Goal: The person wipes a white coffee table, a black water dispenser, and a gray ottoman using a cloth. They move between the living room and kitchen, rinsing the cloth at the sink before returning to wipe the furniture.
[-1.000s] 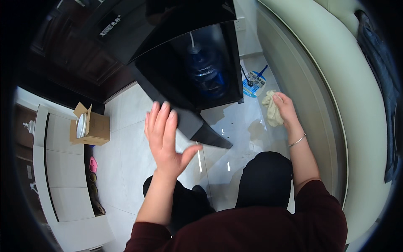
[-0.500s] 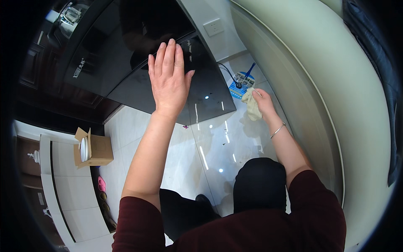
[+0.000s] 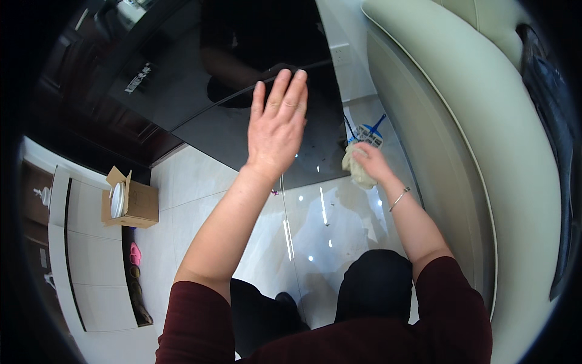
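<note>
My left hand is laid flat against the front of the glossy black water dispenser, its fingers extended and the little finger slightly apart from the rest. The fingertips sit at the slanting seam between the upper and lower panels; the hand holds nothing. Whether the whole palm bears on the surface I cannot tell.

My right hand pinches a crumpled cream cloth between thumb and fingers. The cloth is located just beside the lower right corner of the dispenser, low over the glossy tile floor. A thin silver bracelet is noted on the right wrist.

Markings: the dispenser's upper panel carries a short line of silver-white lettering, tilted and blurred. Behind the cloth lies a round blue-edged board with dark-and-light printing too small to read; a blue handle crosses its edge. Whether cloth and board touch I cannot tell.

Surroundings: a pale green sofa stands at right, a dark garment draped on it. At left, an open cardboard box holds a white round object, near pink footwear.
</note>
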Demonstrator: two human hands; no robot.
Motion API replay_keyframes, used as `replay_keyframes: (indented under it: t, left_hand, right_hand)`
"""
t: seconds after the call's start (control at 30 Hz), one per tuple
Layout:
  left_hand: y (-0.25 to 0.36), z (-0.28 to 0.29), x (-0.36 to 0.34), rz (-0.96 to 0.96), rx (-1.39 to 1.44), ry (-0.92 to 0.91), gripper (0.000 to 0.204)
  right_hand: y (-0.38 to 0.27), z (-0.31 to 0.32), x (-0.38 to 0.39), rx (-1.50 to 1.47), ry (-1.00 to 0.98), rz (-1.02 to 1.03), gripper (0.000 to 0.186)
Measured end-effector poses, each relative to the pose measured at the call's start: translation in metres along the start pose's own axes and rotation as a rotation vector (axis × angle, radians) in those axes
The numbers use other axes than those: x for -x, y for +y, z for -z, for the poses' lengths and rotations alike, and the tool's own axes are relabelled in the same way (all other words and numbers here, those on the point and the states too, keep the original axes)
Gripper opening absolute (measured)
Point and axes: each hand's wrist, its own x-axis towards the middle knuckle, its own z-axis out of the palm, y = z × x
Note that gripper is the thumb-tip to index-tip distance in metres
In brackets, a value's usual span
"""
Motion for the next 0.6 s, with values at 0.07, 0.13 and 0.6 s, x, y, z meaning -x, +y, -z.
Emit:
replay_keyframes:
  t: [0.07, 0.13, 0.6]
  left_hand:
    - [0.000, 0.013, 0.002, 0.035, 0.092, -0.005, 0.057]
    - [0.003, 0.024, 0.016, 0.067, 0.231, -0.047, 0.061]
    - [0.026, 0.053, 0.195, 0.131, 1.136, -0.753, 0.048]
  right_hand:
    - [-0.015, -0.005, -0.014, 0.338, -0.153, -0.026, 0.034]
    - [-0.022, -0.003, -0.026, 0.493, -0.209, -0.075, 0.034]
    - [-0.033, -0.022, 0.005, 0.363, -0.033, -0.193, 0.023]
